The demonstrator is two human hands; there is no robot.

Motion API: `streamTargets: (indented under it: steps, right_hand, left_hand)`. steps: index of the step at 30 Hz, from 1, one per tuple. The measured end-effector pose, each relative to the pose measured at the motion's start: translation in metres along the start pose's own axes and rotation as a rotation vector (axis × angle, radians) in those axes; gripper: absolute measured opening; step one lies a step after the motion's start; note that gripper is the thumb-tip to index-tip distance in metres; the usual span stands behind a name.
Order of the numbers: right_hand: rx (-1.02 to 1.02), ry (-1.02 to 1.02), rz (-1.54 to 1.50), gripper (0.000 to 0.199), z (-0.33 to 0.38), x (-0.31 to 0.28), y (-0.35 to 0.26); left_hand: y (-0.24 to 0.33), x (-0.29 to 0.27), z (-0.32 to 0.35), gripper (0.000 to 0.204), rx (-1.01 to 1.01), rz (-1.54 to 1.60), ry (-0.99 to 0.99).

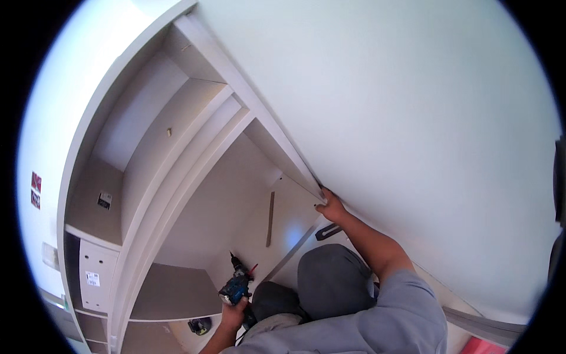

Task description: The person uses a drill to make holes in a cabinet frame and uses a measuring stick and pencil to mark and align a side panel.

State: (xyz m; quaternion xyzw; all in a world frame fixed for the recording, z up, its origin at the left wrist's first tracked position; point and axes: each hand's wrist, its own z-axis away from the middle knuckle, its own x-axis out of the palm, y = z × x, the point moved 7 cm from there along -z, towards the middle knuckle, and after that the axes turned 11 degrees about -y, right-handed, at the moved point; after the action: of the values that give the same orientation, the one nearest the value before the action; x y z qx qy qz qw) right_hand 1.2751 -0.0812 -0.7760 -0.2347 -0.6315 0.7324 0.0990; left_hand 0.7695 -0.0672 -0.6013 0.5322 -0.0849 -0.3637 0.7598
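The left hand (236,311) was curled in a grip; the right arm (377,245) stretched forward, right hand (333,210) thumb apart.

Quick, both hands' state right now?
Left hand: closed, holding the blue drill.
Right hand: on the edge of the cabinet side panel, thumb and fingers apart; can't tell whether it's gripping.

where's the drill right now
In the head view, the blue and black drill is low and left of centre, held in the person's left hand, just left of the bent left knee.
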Motion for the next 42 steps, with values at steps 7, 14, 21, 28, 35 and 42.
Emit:
streamTargets:
  steps: [7,14,21,28,35,42]
  right_hand:
    - [-0.194,0.031,0.013,0.085,0.011,-0.021,-0.092]
    - [-0.200,-0.068,-0.142,0.085,0.001,-0.025,-0.091]
    - [-0.178,-0.199,-0.164,0.087,0.002,-0.027,-0.093]
    - [-0.091,-0.278,-0.096,0.093,0.007,-0.028,-0.112]
    - [-0.153,-0.200,-0.055,0.088,0.008,-0.037,-0.098]
    - [0.225,-0.423,0.232,0.058,0.087,-0.028,-0.014]
  left_hand:
    - [-0.010,-0.015,-0.029,0.041,-0.046,-0.447,-0.034]
    - [-0.003,0.012,-0.125,0.075,0.230,-0.735,-0.154]
    - [-0.025,0.019,-0.217,0.069,0.126,-0.976,-0.086]
    - [-0.064,0.004,-0.268,0.062,0.049,-1.089,0.014]
    - [-0.091,0.001,-0.298,0.067,0.099,-1.112,0.055]
    - [-0.100,0.008,-0.304,0.064,0.027,-1.026,0.093]
